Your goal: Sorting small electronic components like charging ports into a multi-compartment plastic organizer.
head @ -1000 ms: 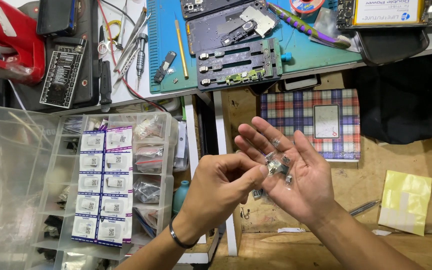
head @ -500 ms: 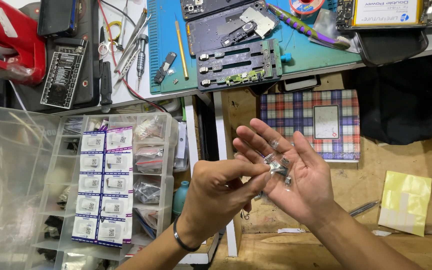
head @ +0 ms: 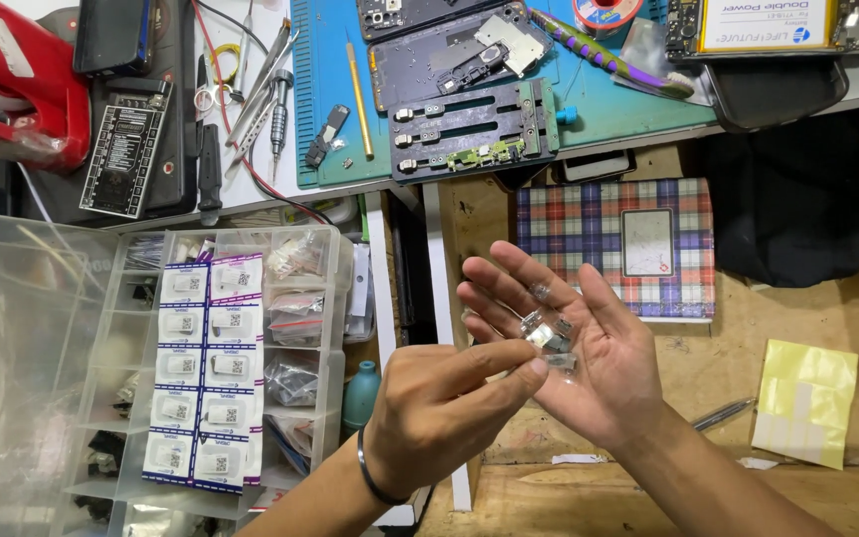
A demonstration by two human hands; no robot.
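Observation:
My right hand [head: 603,373] lies palm up in the middle of the view, fingers spread, with several small clear packets of tiny metal parts [head: 547,333] resting on the palm and fingers. My left hand [head: 439,408], a dark band on its wrist, reaches in from the lower left. Its thumb and forefinger pinch together at one small clear packet [head: 559,363] near the heel of the right palm. Both hands hover over a wooden drawer bottom [head: 718,378], below the edge of the workbench.
A clear compartment box [head: 335,298] of white-labelled packets stands open at the left, its lid [head: 22,348] swung out. On the bench lie a blue mat [head: 325,119], a board holder [head: 474,129], tweezers and screwdrivers [head: 270,89]. A plaid pouch [head: 589,239] and yellow pad [head: 807,403] lie nearby.
My left thumb and forefinger have slid a little lower on the right palm and closed at a packet. The right hand has stayed almost still.

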